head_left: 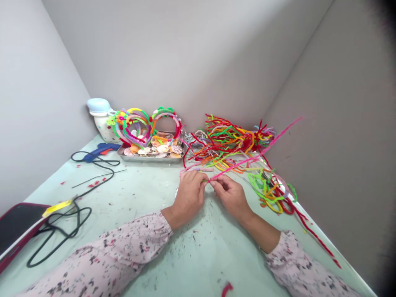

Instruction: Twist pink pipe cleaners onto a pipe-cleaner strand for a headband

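Note:
Above the middle of the table, my left hand (pixel 191 190) and my right hand (pixel 231 194) meet fingertip to fingertip, both pinched closed. A long bright pink pipe cleaner (pixel 258 156) runs from between them up to the right, its far end free in the air. My right thumb and fingers grip it near its lower end. The left fingers pinch the same spot, where a bit of green also shows; the rest of what the left hand covers is hidden. Just behind the left hand, pale pink and lilac fuzzy stems (pixel 201 169) peek out.
Behind stands a metal tray (pixel 151 159) of seashells with colourful pipe-cleaner hoops (pixel 168 111). A heap of pipe cleaners (pixel 229 136) lies back right, a green-yellow bundle (pixel 266 192) nearer. On the left are a blue glue gun (pixel 99 152), black cord (pixel 66 235), white bottle (pixel 103 123) and dark device (pixel 21 227).

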### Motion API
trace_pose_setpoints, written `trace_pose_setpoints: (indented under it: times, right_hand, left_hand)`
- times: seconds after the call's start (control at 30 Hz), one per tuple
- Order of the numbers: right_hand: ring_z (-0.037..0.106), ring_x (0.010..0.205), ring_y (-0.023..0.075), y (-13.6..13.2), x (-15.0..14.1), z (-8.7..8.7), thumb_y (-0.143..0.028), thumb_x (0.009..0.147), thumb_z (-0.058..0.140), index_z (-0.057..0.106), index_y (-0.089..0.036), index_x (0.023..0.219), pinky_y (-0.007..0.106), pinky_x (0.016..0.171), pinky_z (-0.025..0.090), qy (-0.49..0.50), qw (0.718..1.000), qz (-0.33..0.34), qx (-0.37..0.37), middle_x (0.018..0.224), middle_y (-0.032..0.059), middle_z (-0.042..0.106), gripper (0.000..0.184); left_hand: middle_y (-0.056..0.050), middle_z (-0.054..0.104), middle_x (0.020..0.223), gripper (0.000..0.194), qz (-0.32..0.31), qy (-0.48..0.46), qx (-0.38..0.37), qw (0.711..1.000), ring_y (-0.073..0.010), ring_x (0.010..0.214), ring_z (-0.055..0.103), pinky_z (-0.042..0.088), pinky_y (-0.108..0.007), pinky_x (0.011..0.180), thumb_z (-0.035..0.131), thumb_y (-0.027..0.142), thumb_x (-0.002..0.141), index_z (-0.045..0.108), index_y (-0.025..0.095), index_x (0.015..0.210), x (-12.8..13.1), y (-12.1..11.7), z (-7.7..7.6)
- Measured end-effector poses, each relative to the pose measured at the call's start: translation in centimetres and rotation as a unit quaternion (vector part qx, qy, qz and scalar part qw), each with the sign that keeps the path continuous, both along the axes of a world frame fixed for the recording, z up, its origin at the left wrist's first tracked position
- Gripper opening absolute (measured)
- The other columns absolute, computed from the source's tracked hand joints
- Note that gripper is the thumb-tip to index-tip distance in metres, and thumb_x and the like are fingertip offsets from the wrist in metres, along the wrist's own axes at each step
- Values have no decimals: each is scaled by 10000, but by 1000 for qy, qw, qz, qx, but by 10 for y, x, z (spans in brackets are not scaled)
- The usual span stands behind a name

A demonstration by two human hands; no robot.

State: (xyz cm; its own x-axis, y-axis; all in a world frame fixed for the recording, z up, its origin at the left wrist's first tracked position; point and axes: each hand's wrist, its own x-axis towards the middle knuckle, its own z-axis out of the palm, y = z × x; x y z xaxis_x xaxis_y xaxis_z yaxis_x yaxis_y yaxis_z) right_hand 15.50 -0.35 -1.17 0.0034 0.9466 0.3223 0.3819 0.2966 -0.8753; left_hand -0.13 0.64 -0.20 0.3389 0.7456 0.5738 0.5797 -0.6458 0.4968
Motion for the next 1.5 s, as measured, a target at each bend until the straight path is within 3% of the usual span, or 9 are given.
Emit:
trace_pose_setpoints:
  times: [0.13,0.37,0.73,1.03,1.5]
  right_hand:
    - [508,531,114,0,0,0,-429,832,551,625,-193,859,230,530,431,-1,1000,3,7,652,-19,586,249]
    - [476,503,111,-2,1,2,-408,846,539,619,-194,838,224,505,395,-20,1000,1,6,563,-42,516,229]
    - [488,523,111,-3,-1,3,-386,847,537,622,-191,853,226,523,417,8,1000,12,4,608,-29,544,213]
    - [456,511,101,-5,-1,4,-379,861,519,600,-188,819,218,520,380,-17,1000,8,7,568,-46,489,212]
    - [476,514,101,-6,-1,5,-359,854,522,619,-186,858,214,539,400,-38,999,-2,11,577,-41,520,198]
  left_hand:
    - [-46,588,872,131,-1,-8,-5,1000,-200,877,514,379,-369,838,442,141,866,554,183,919,0,-1,1]
    - [-47,591,890,97,-1,-4,-4,1000,-214,908,519,375,-385,862,514,183,832,546,184,925,0,-2,2]
    - [-41,596,858,67,8,-16,-6,1000,-206,874,527,371,-390,864,510,188,839,547,181,894,0,-1,1]
    - [-37,597,868,60,5,-15,-3,1000,-204,886,530,368,-382,867,519,189,833,538,182,889,0,-2,1]
    - [-26,588,846,61,6,-4,-12,1000,-191,866,527,353,-378,876,527,174,807,533,176,868,0,-2,0]
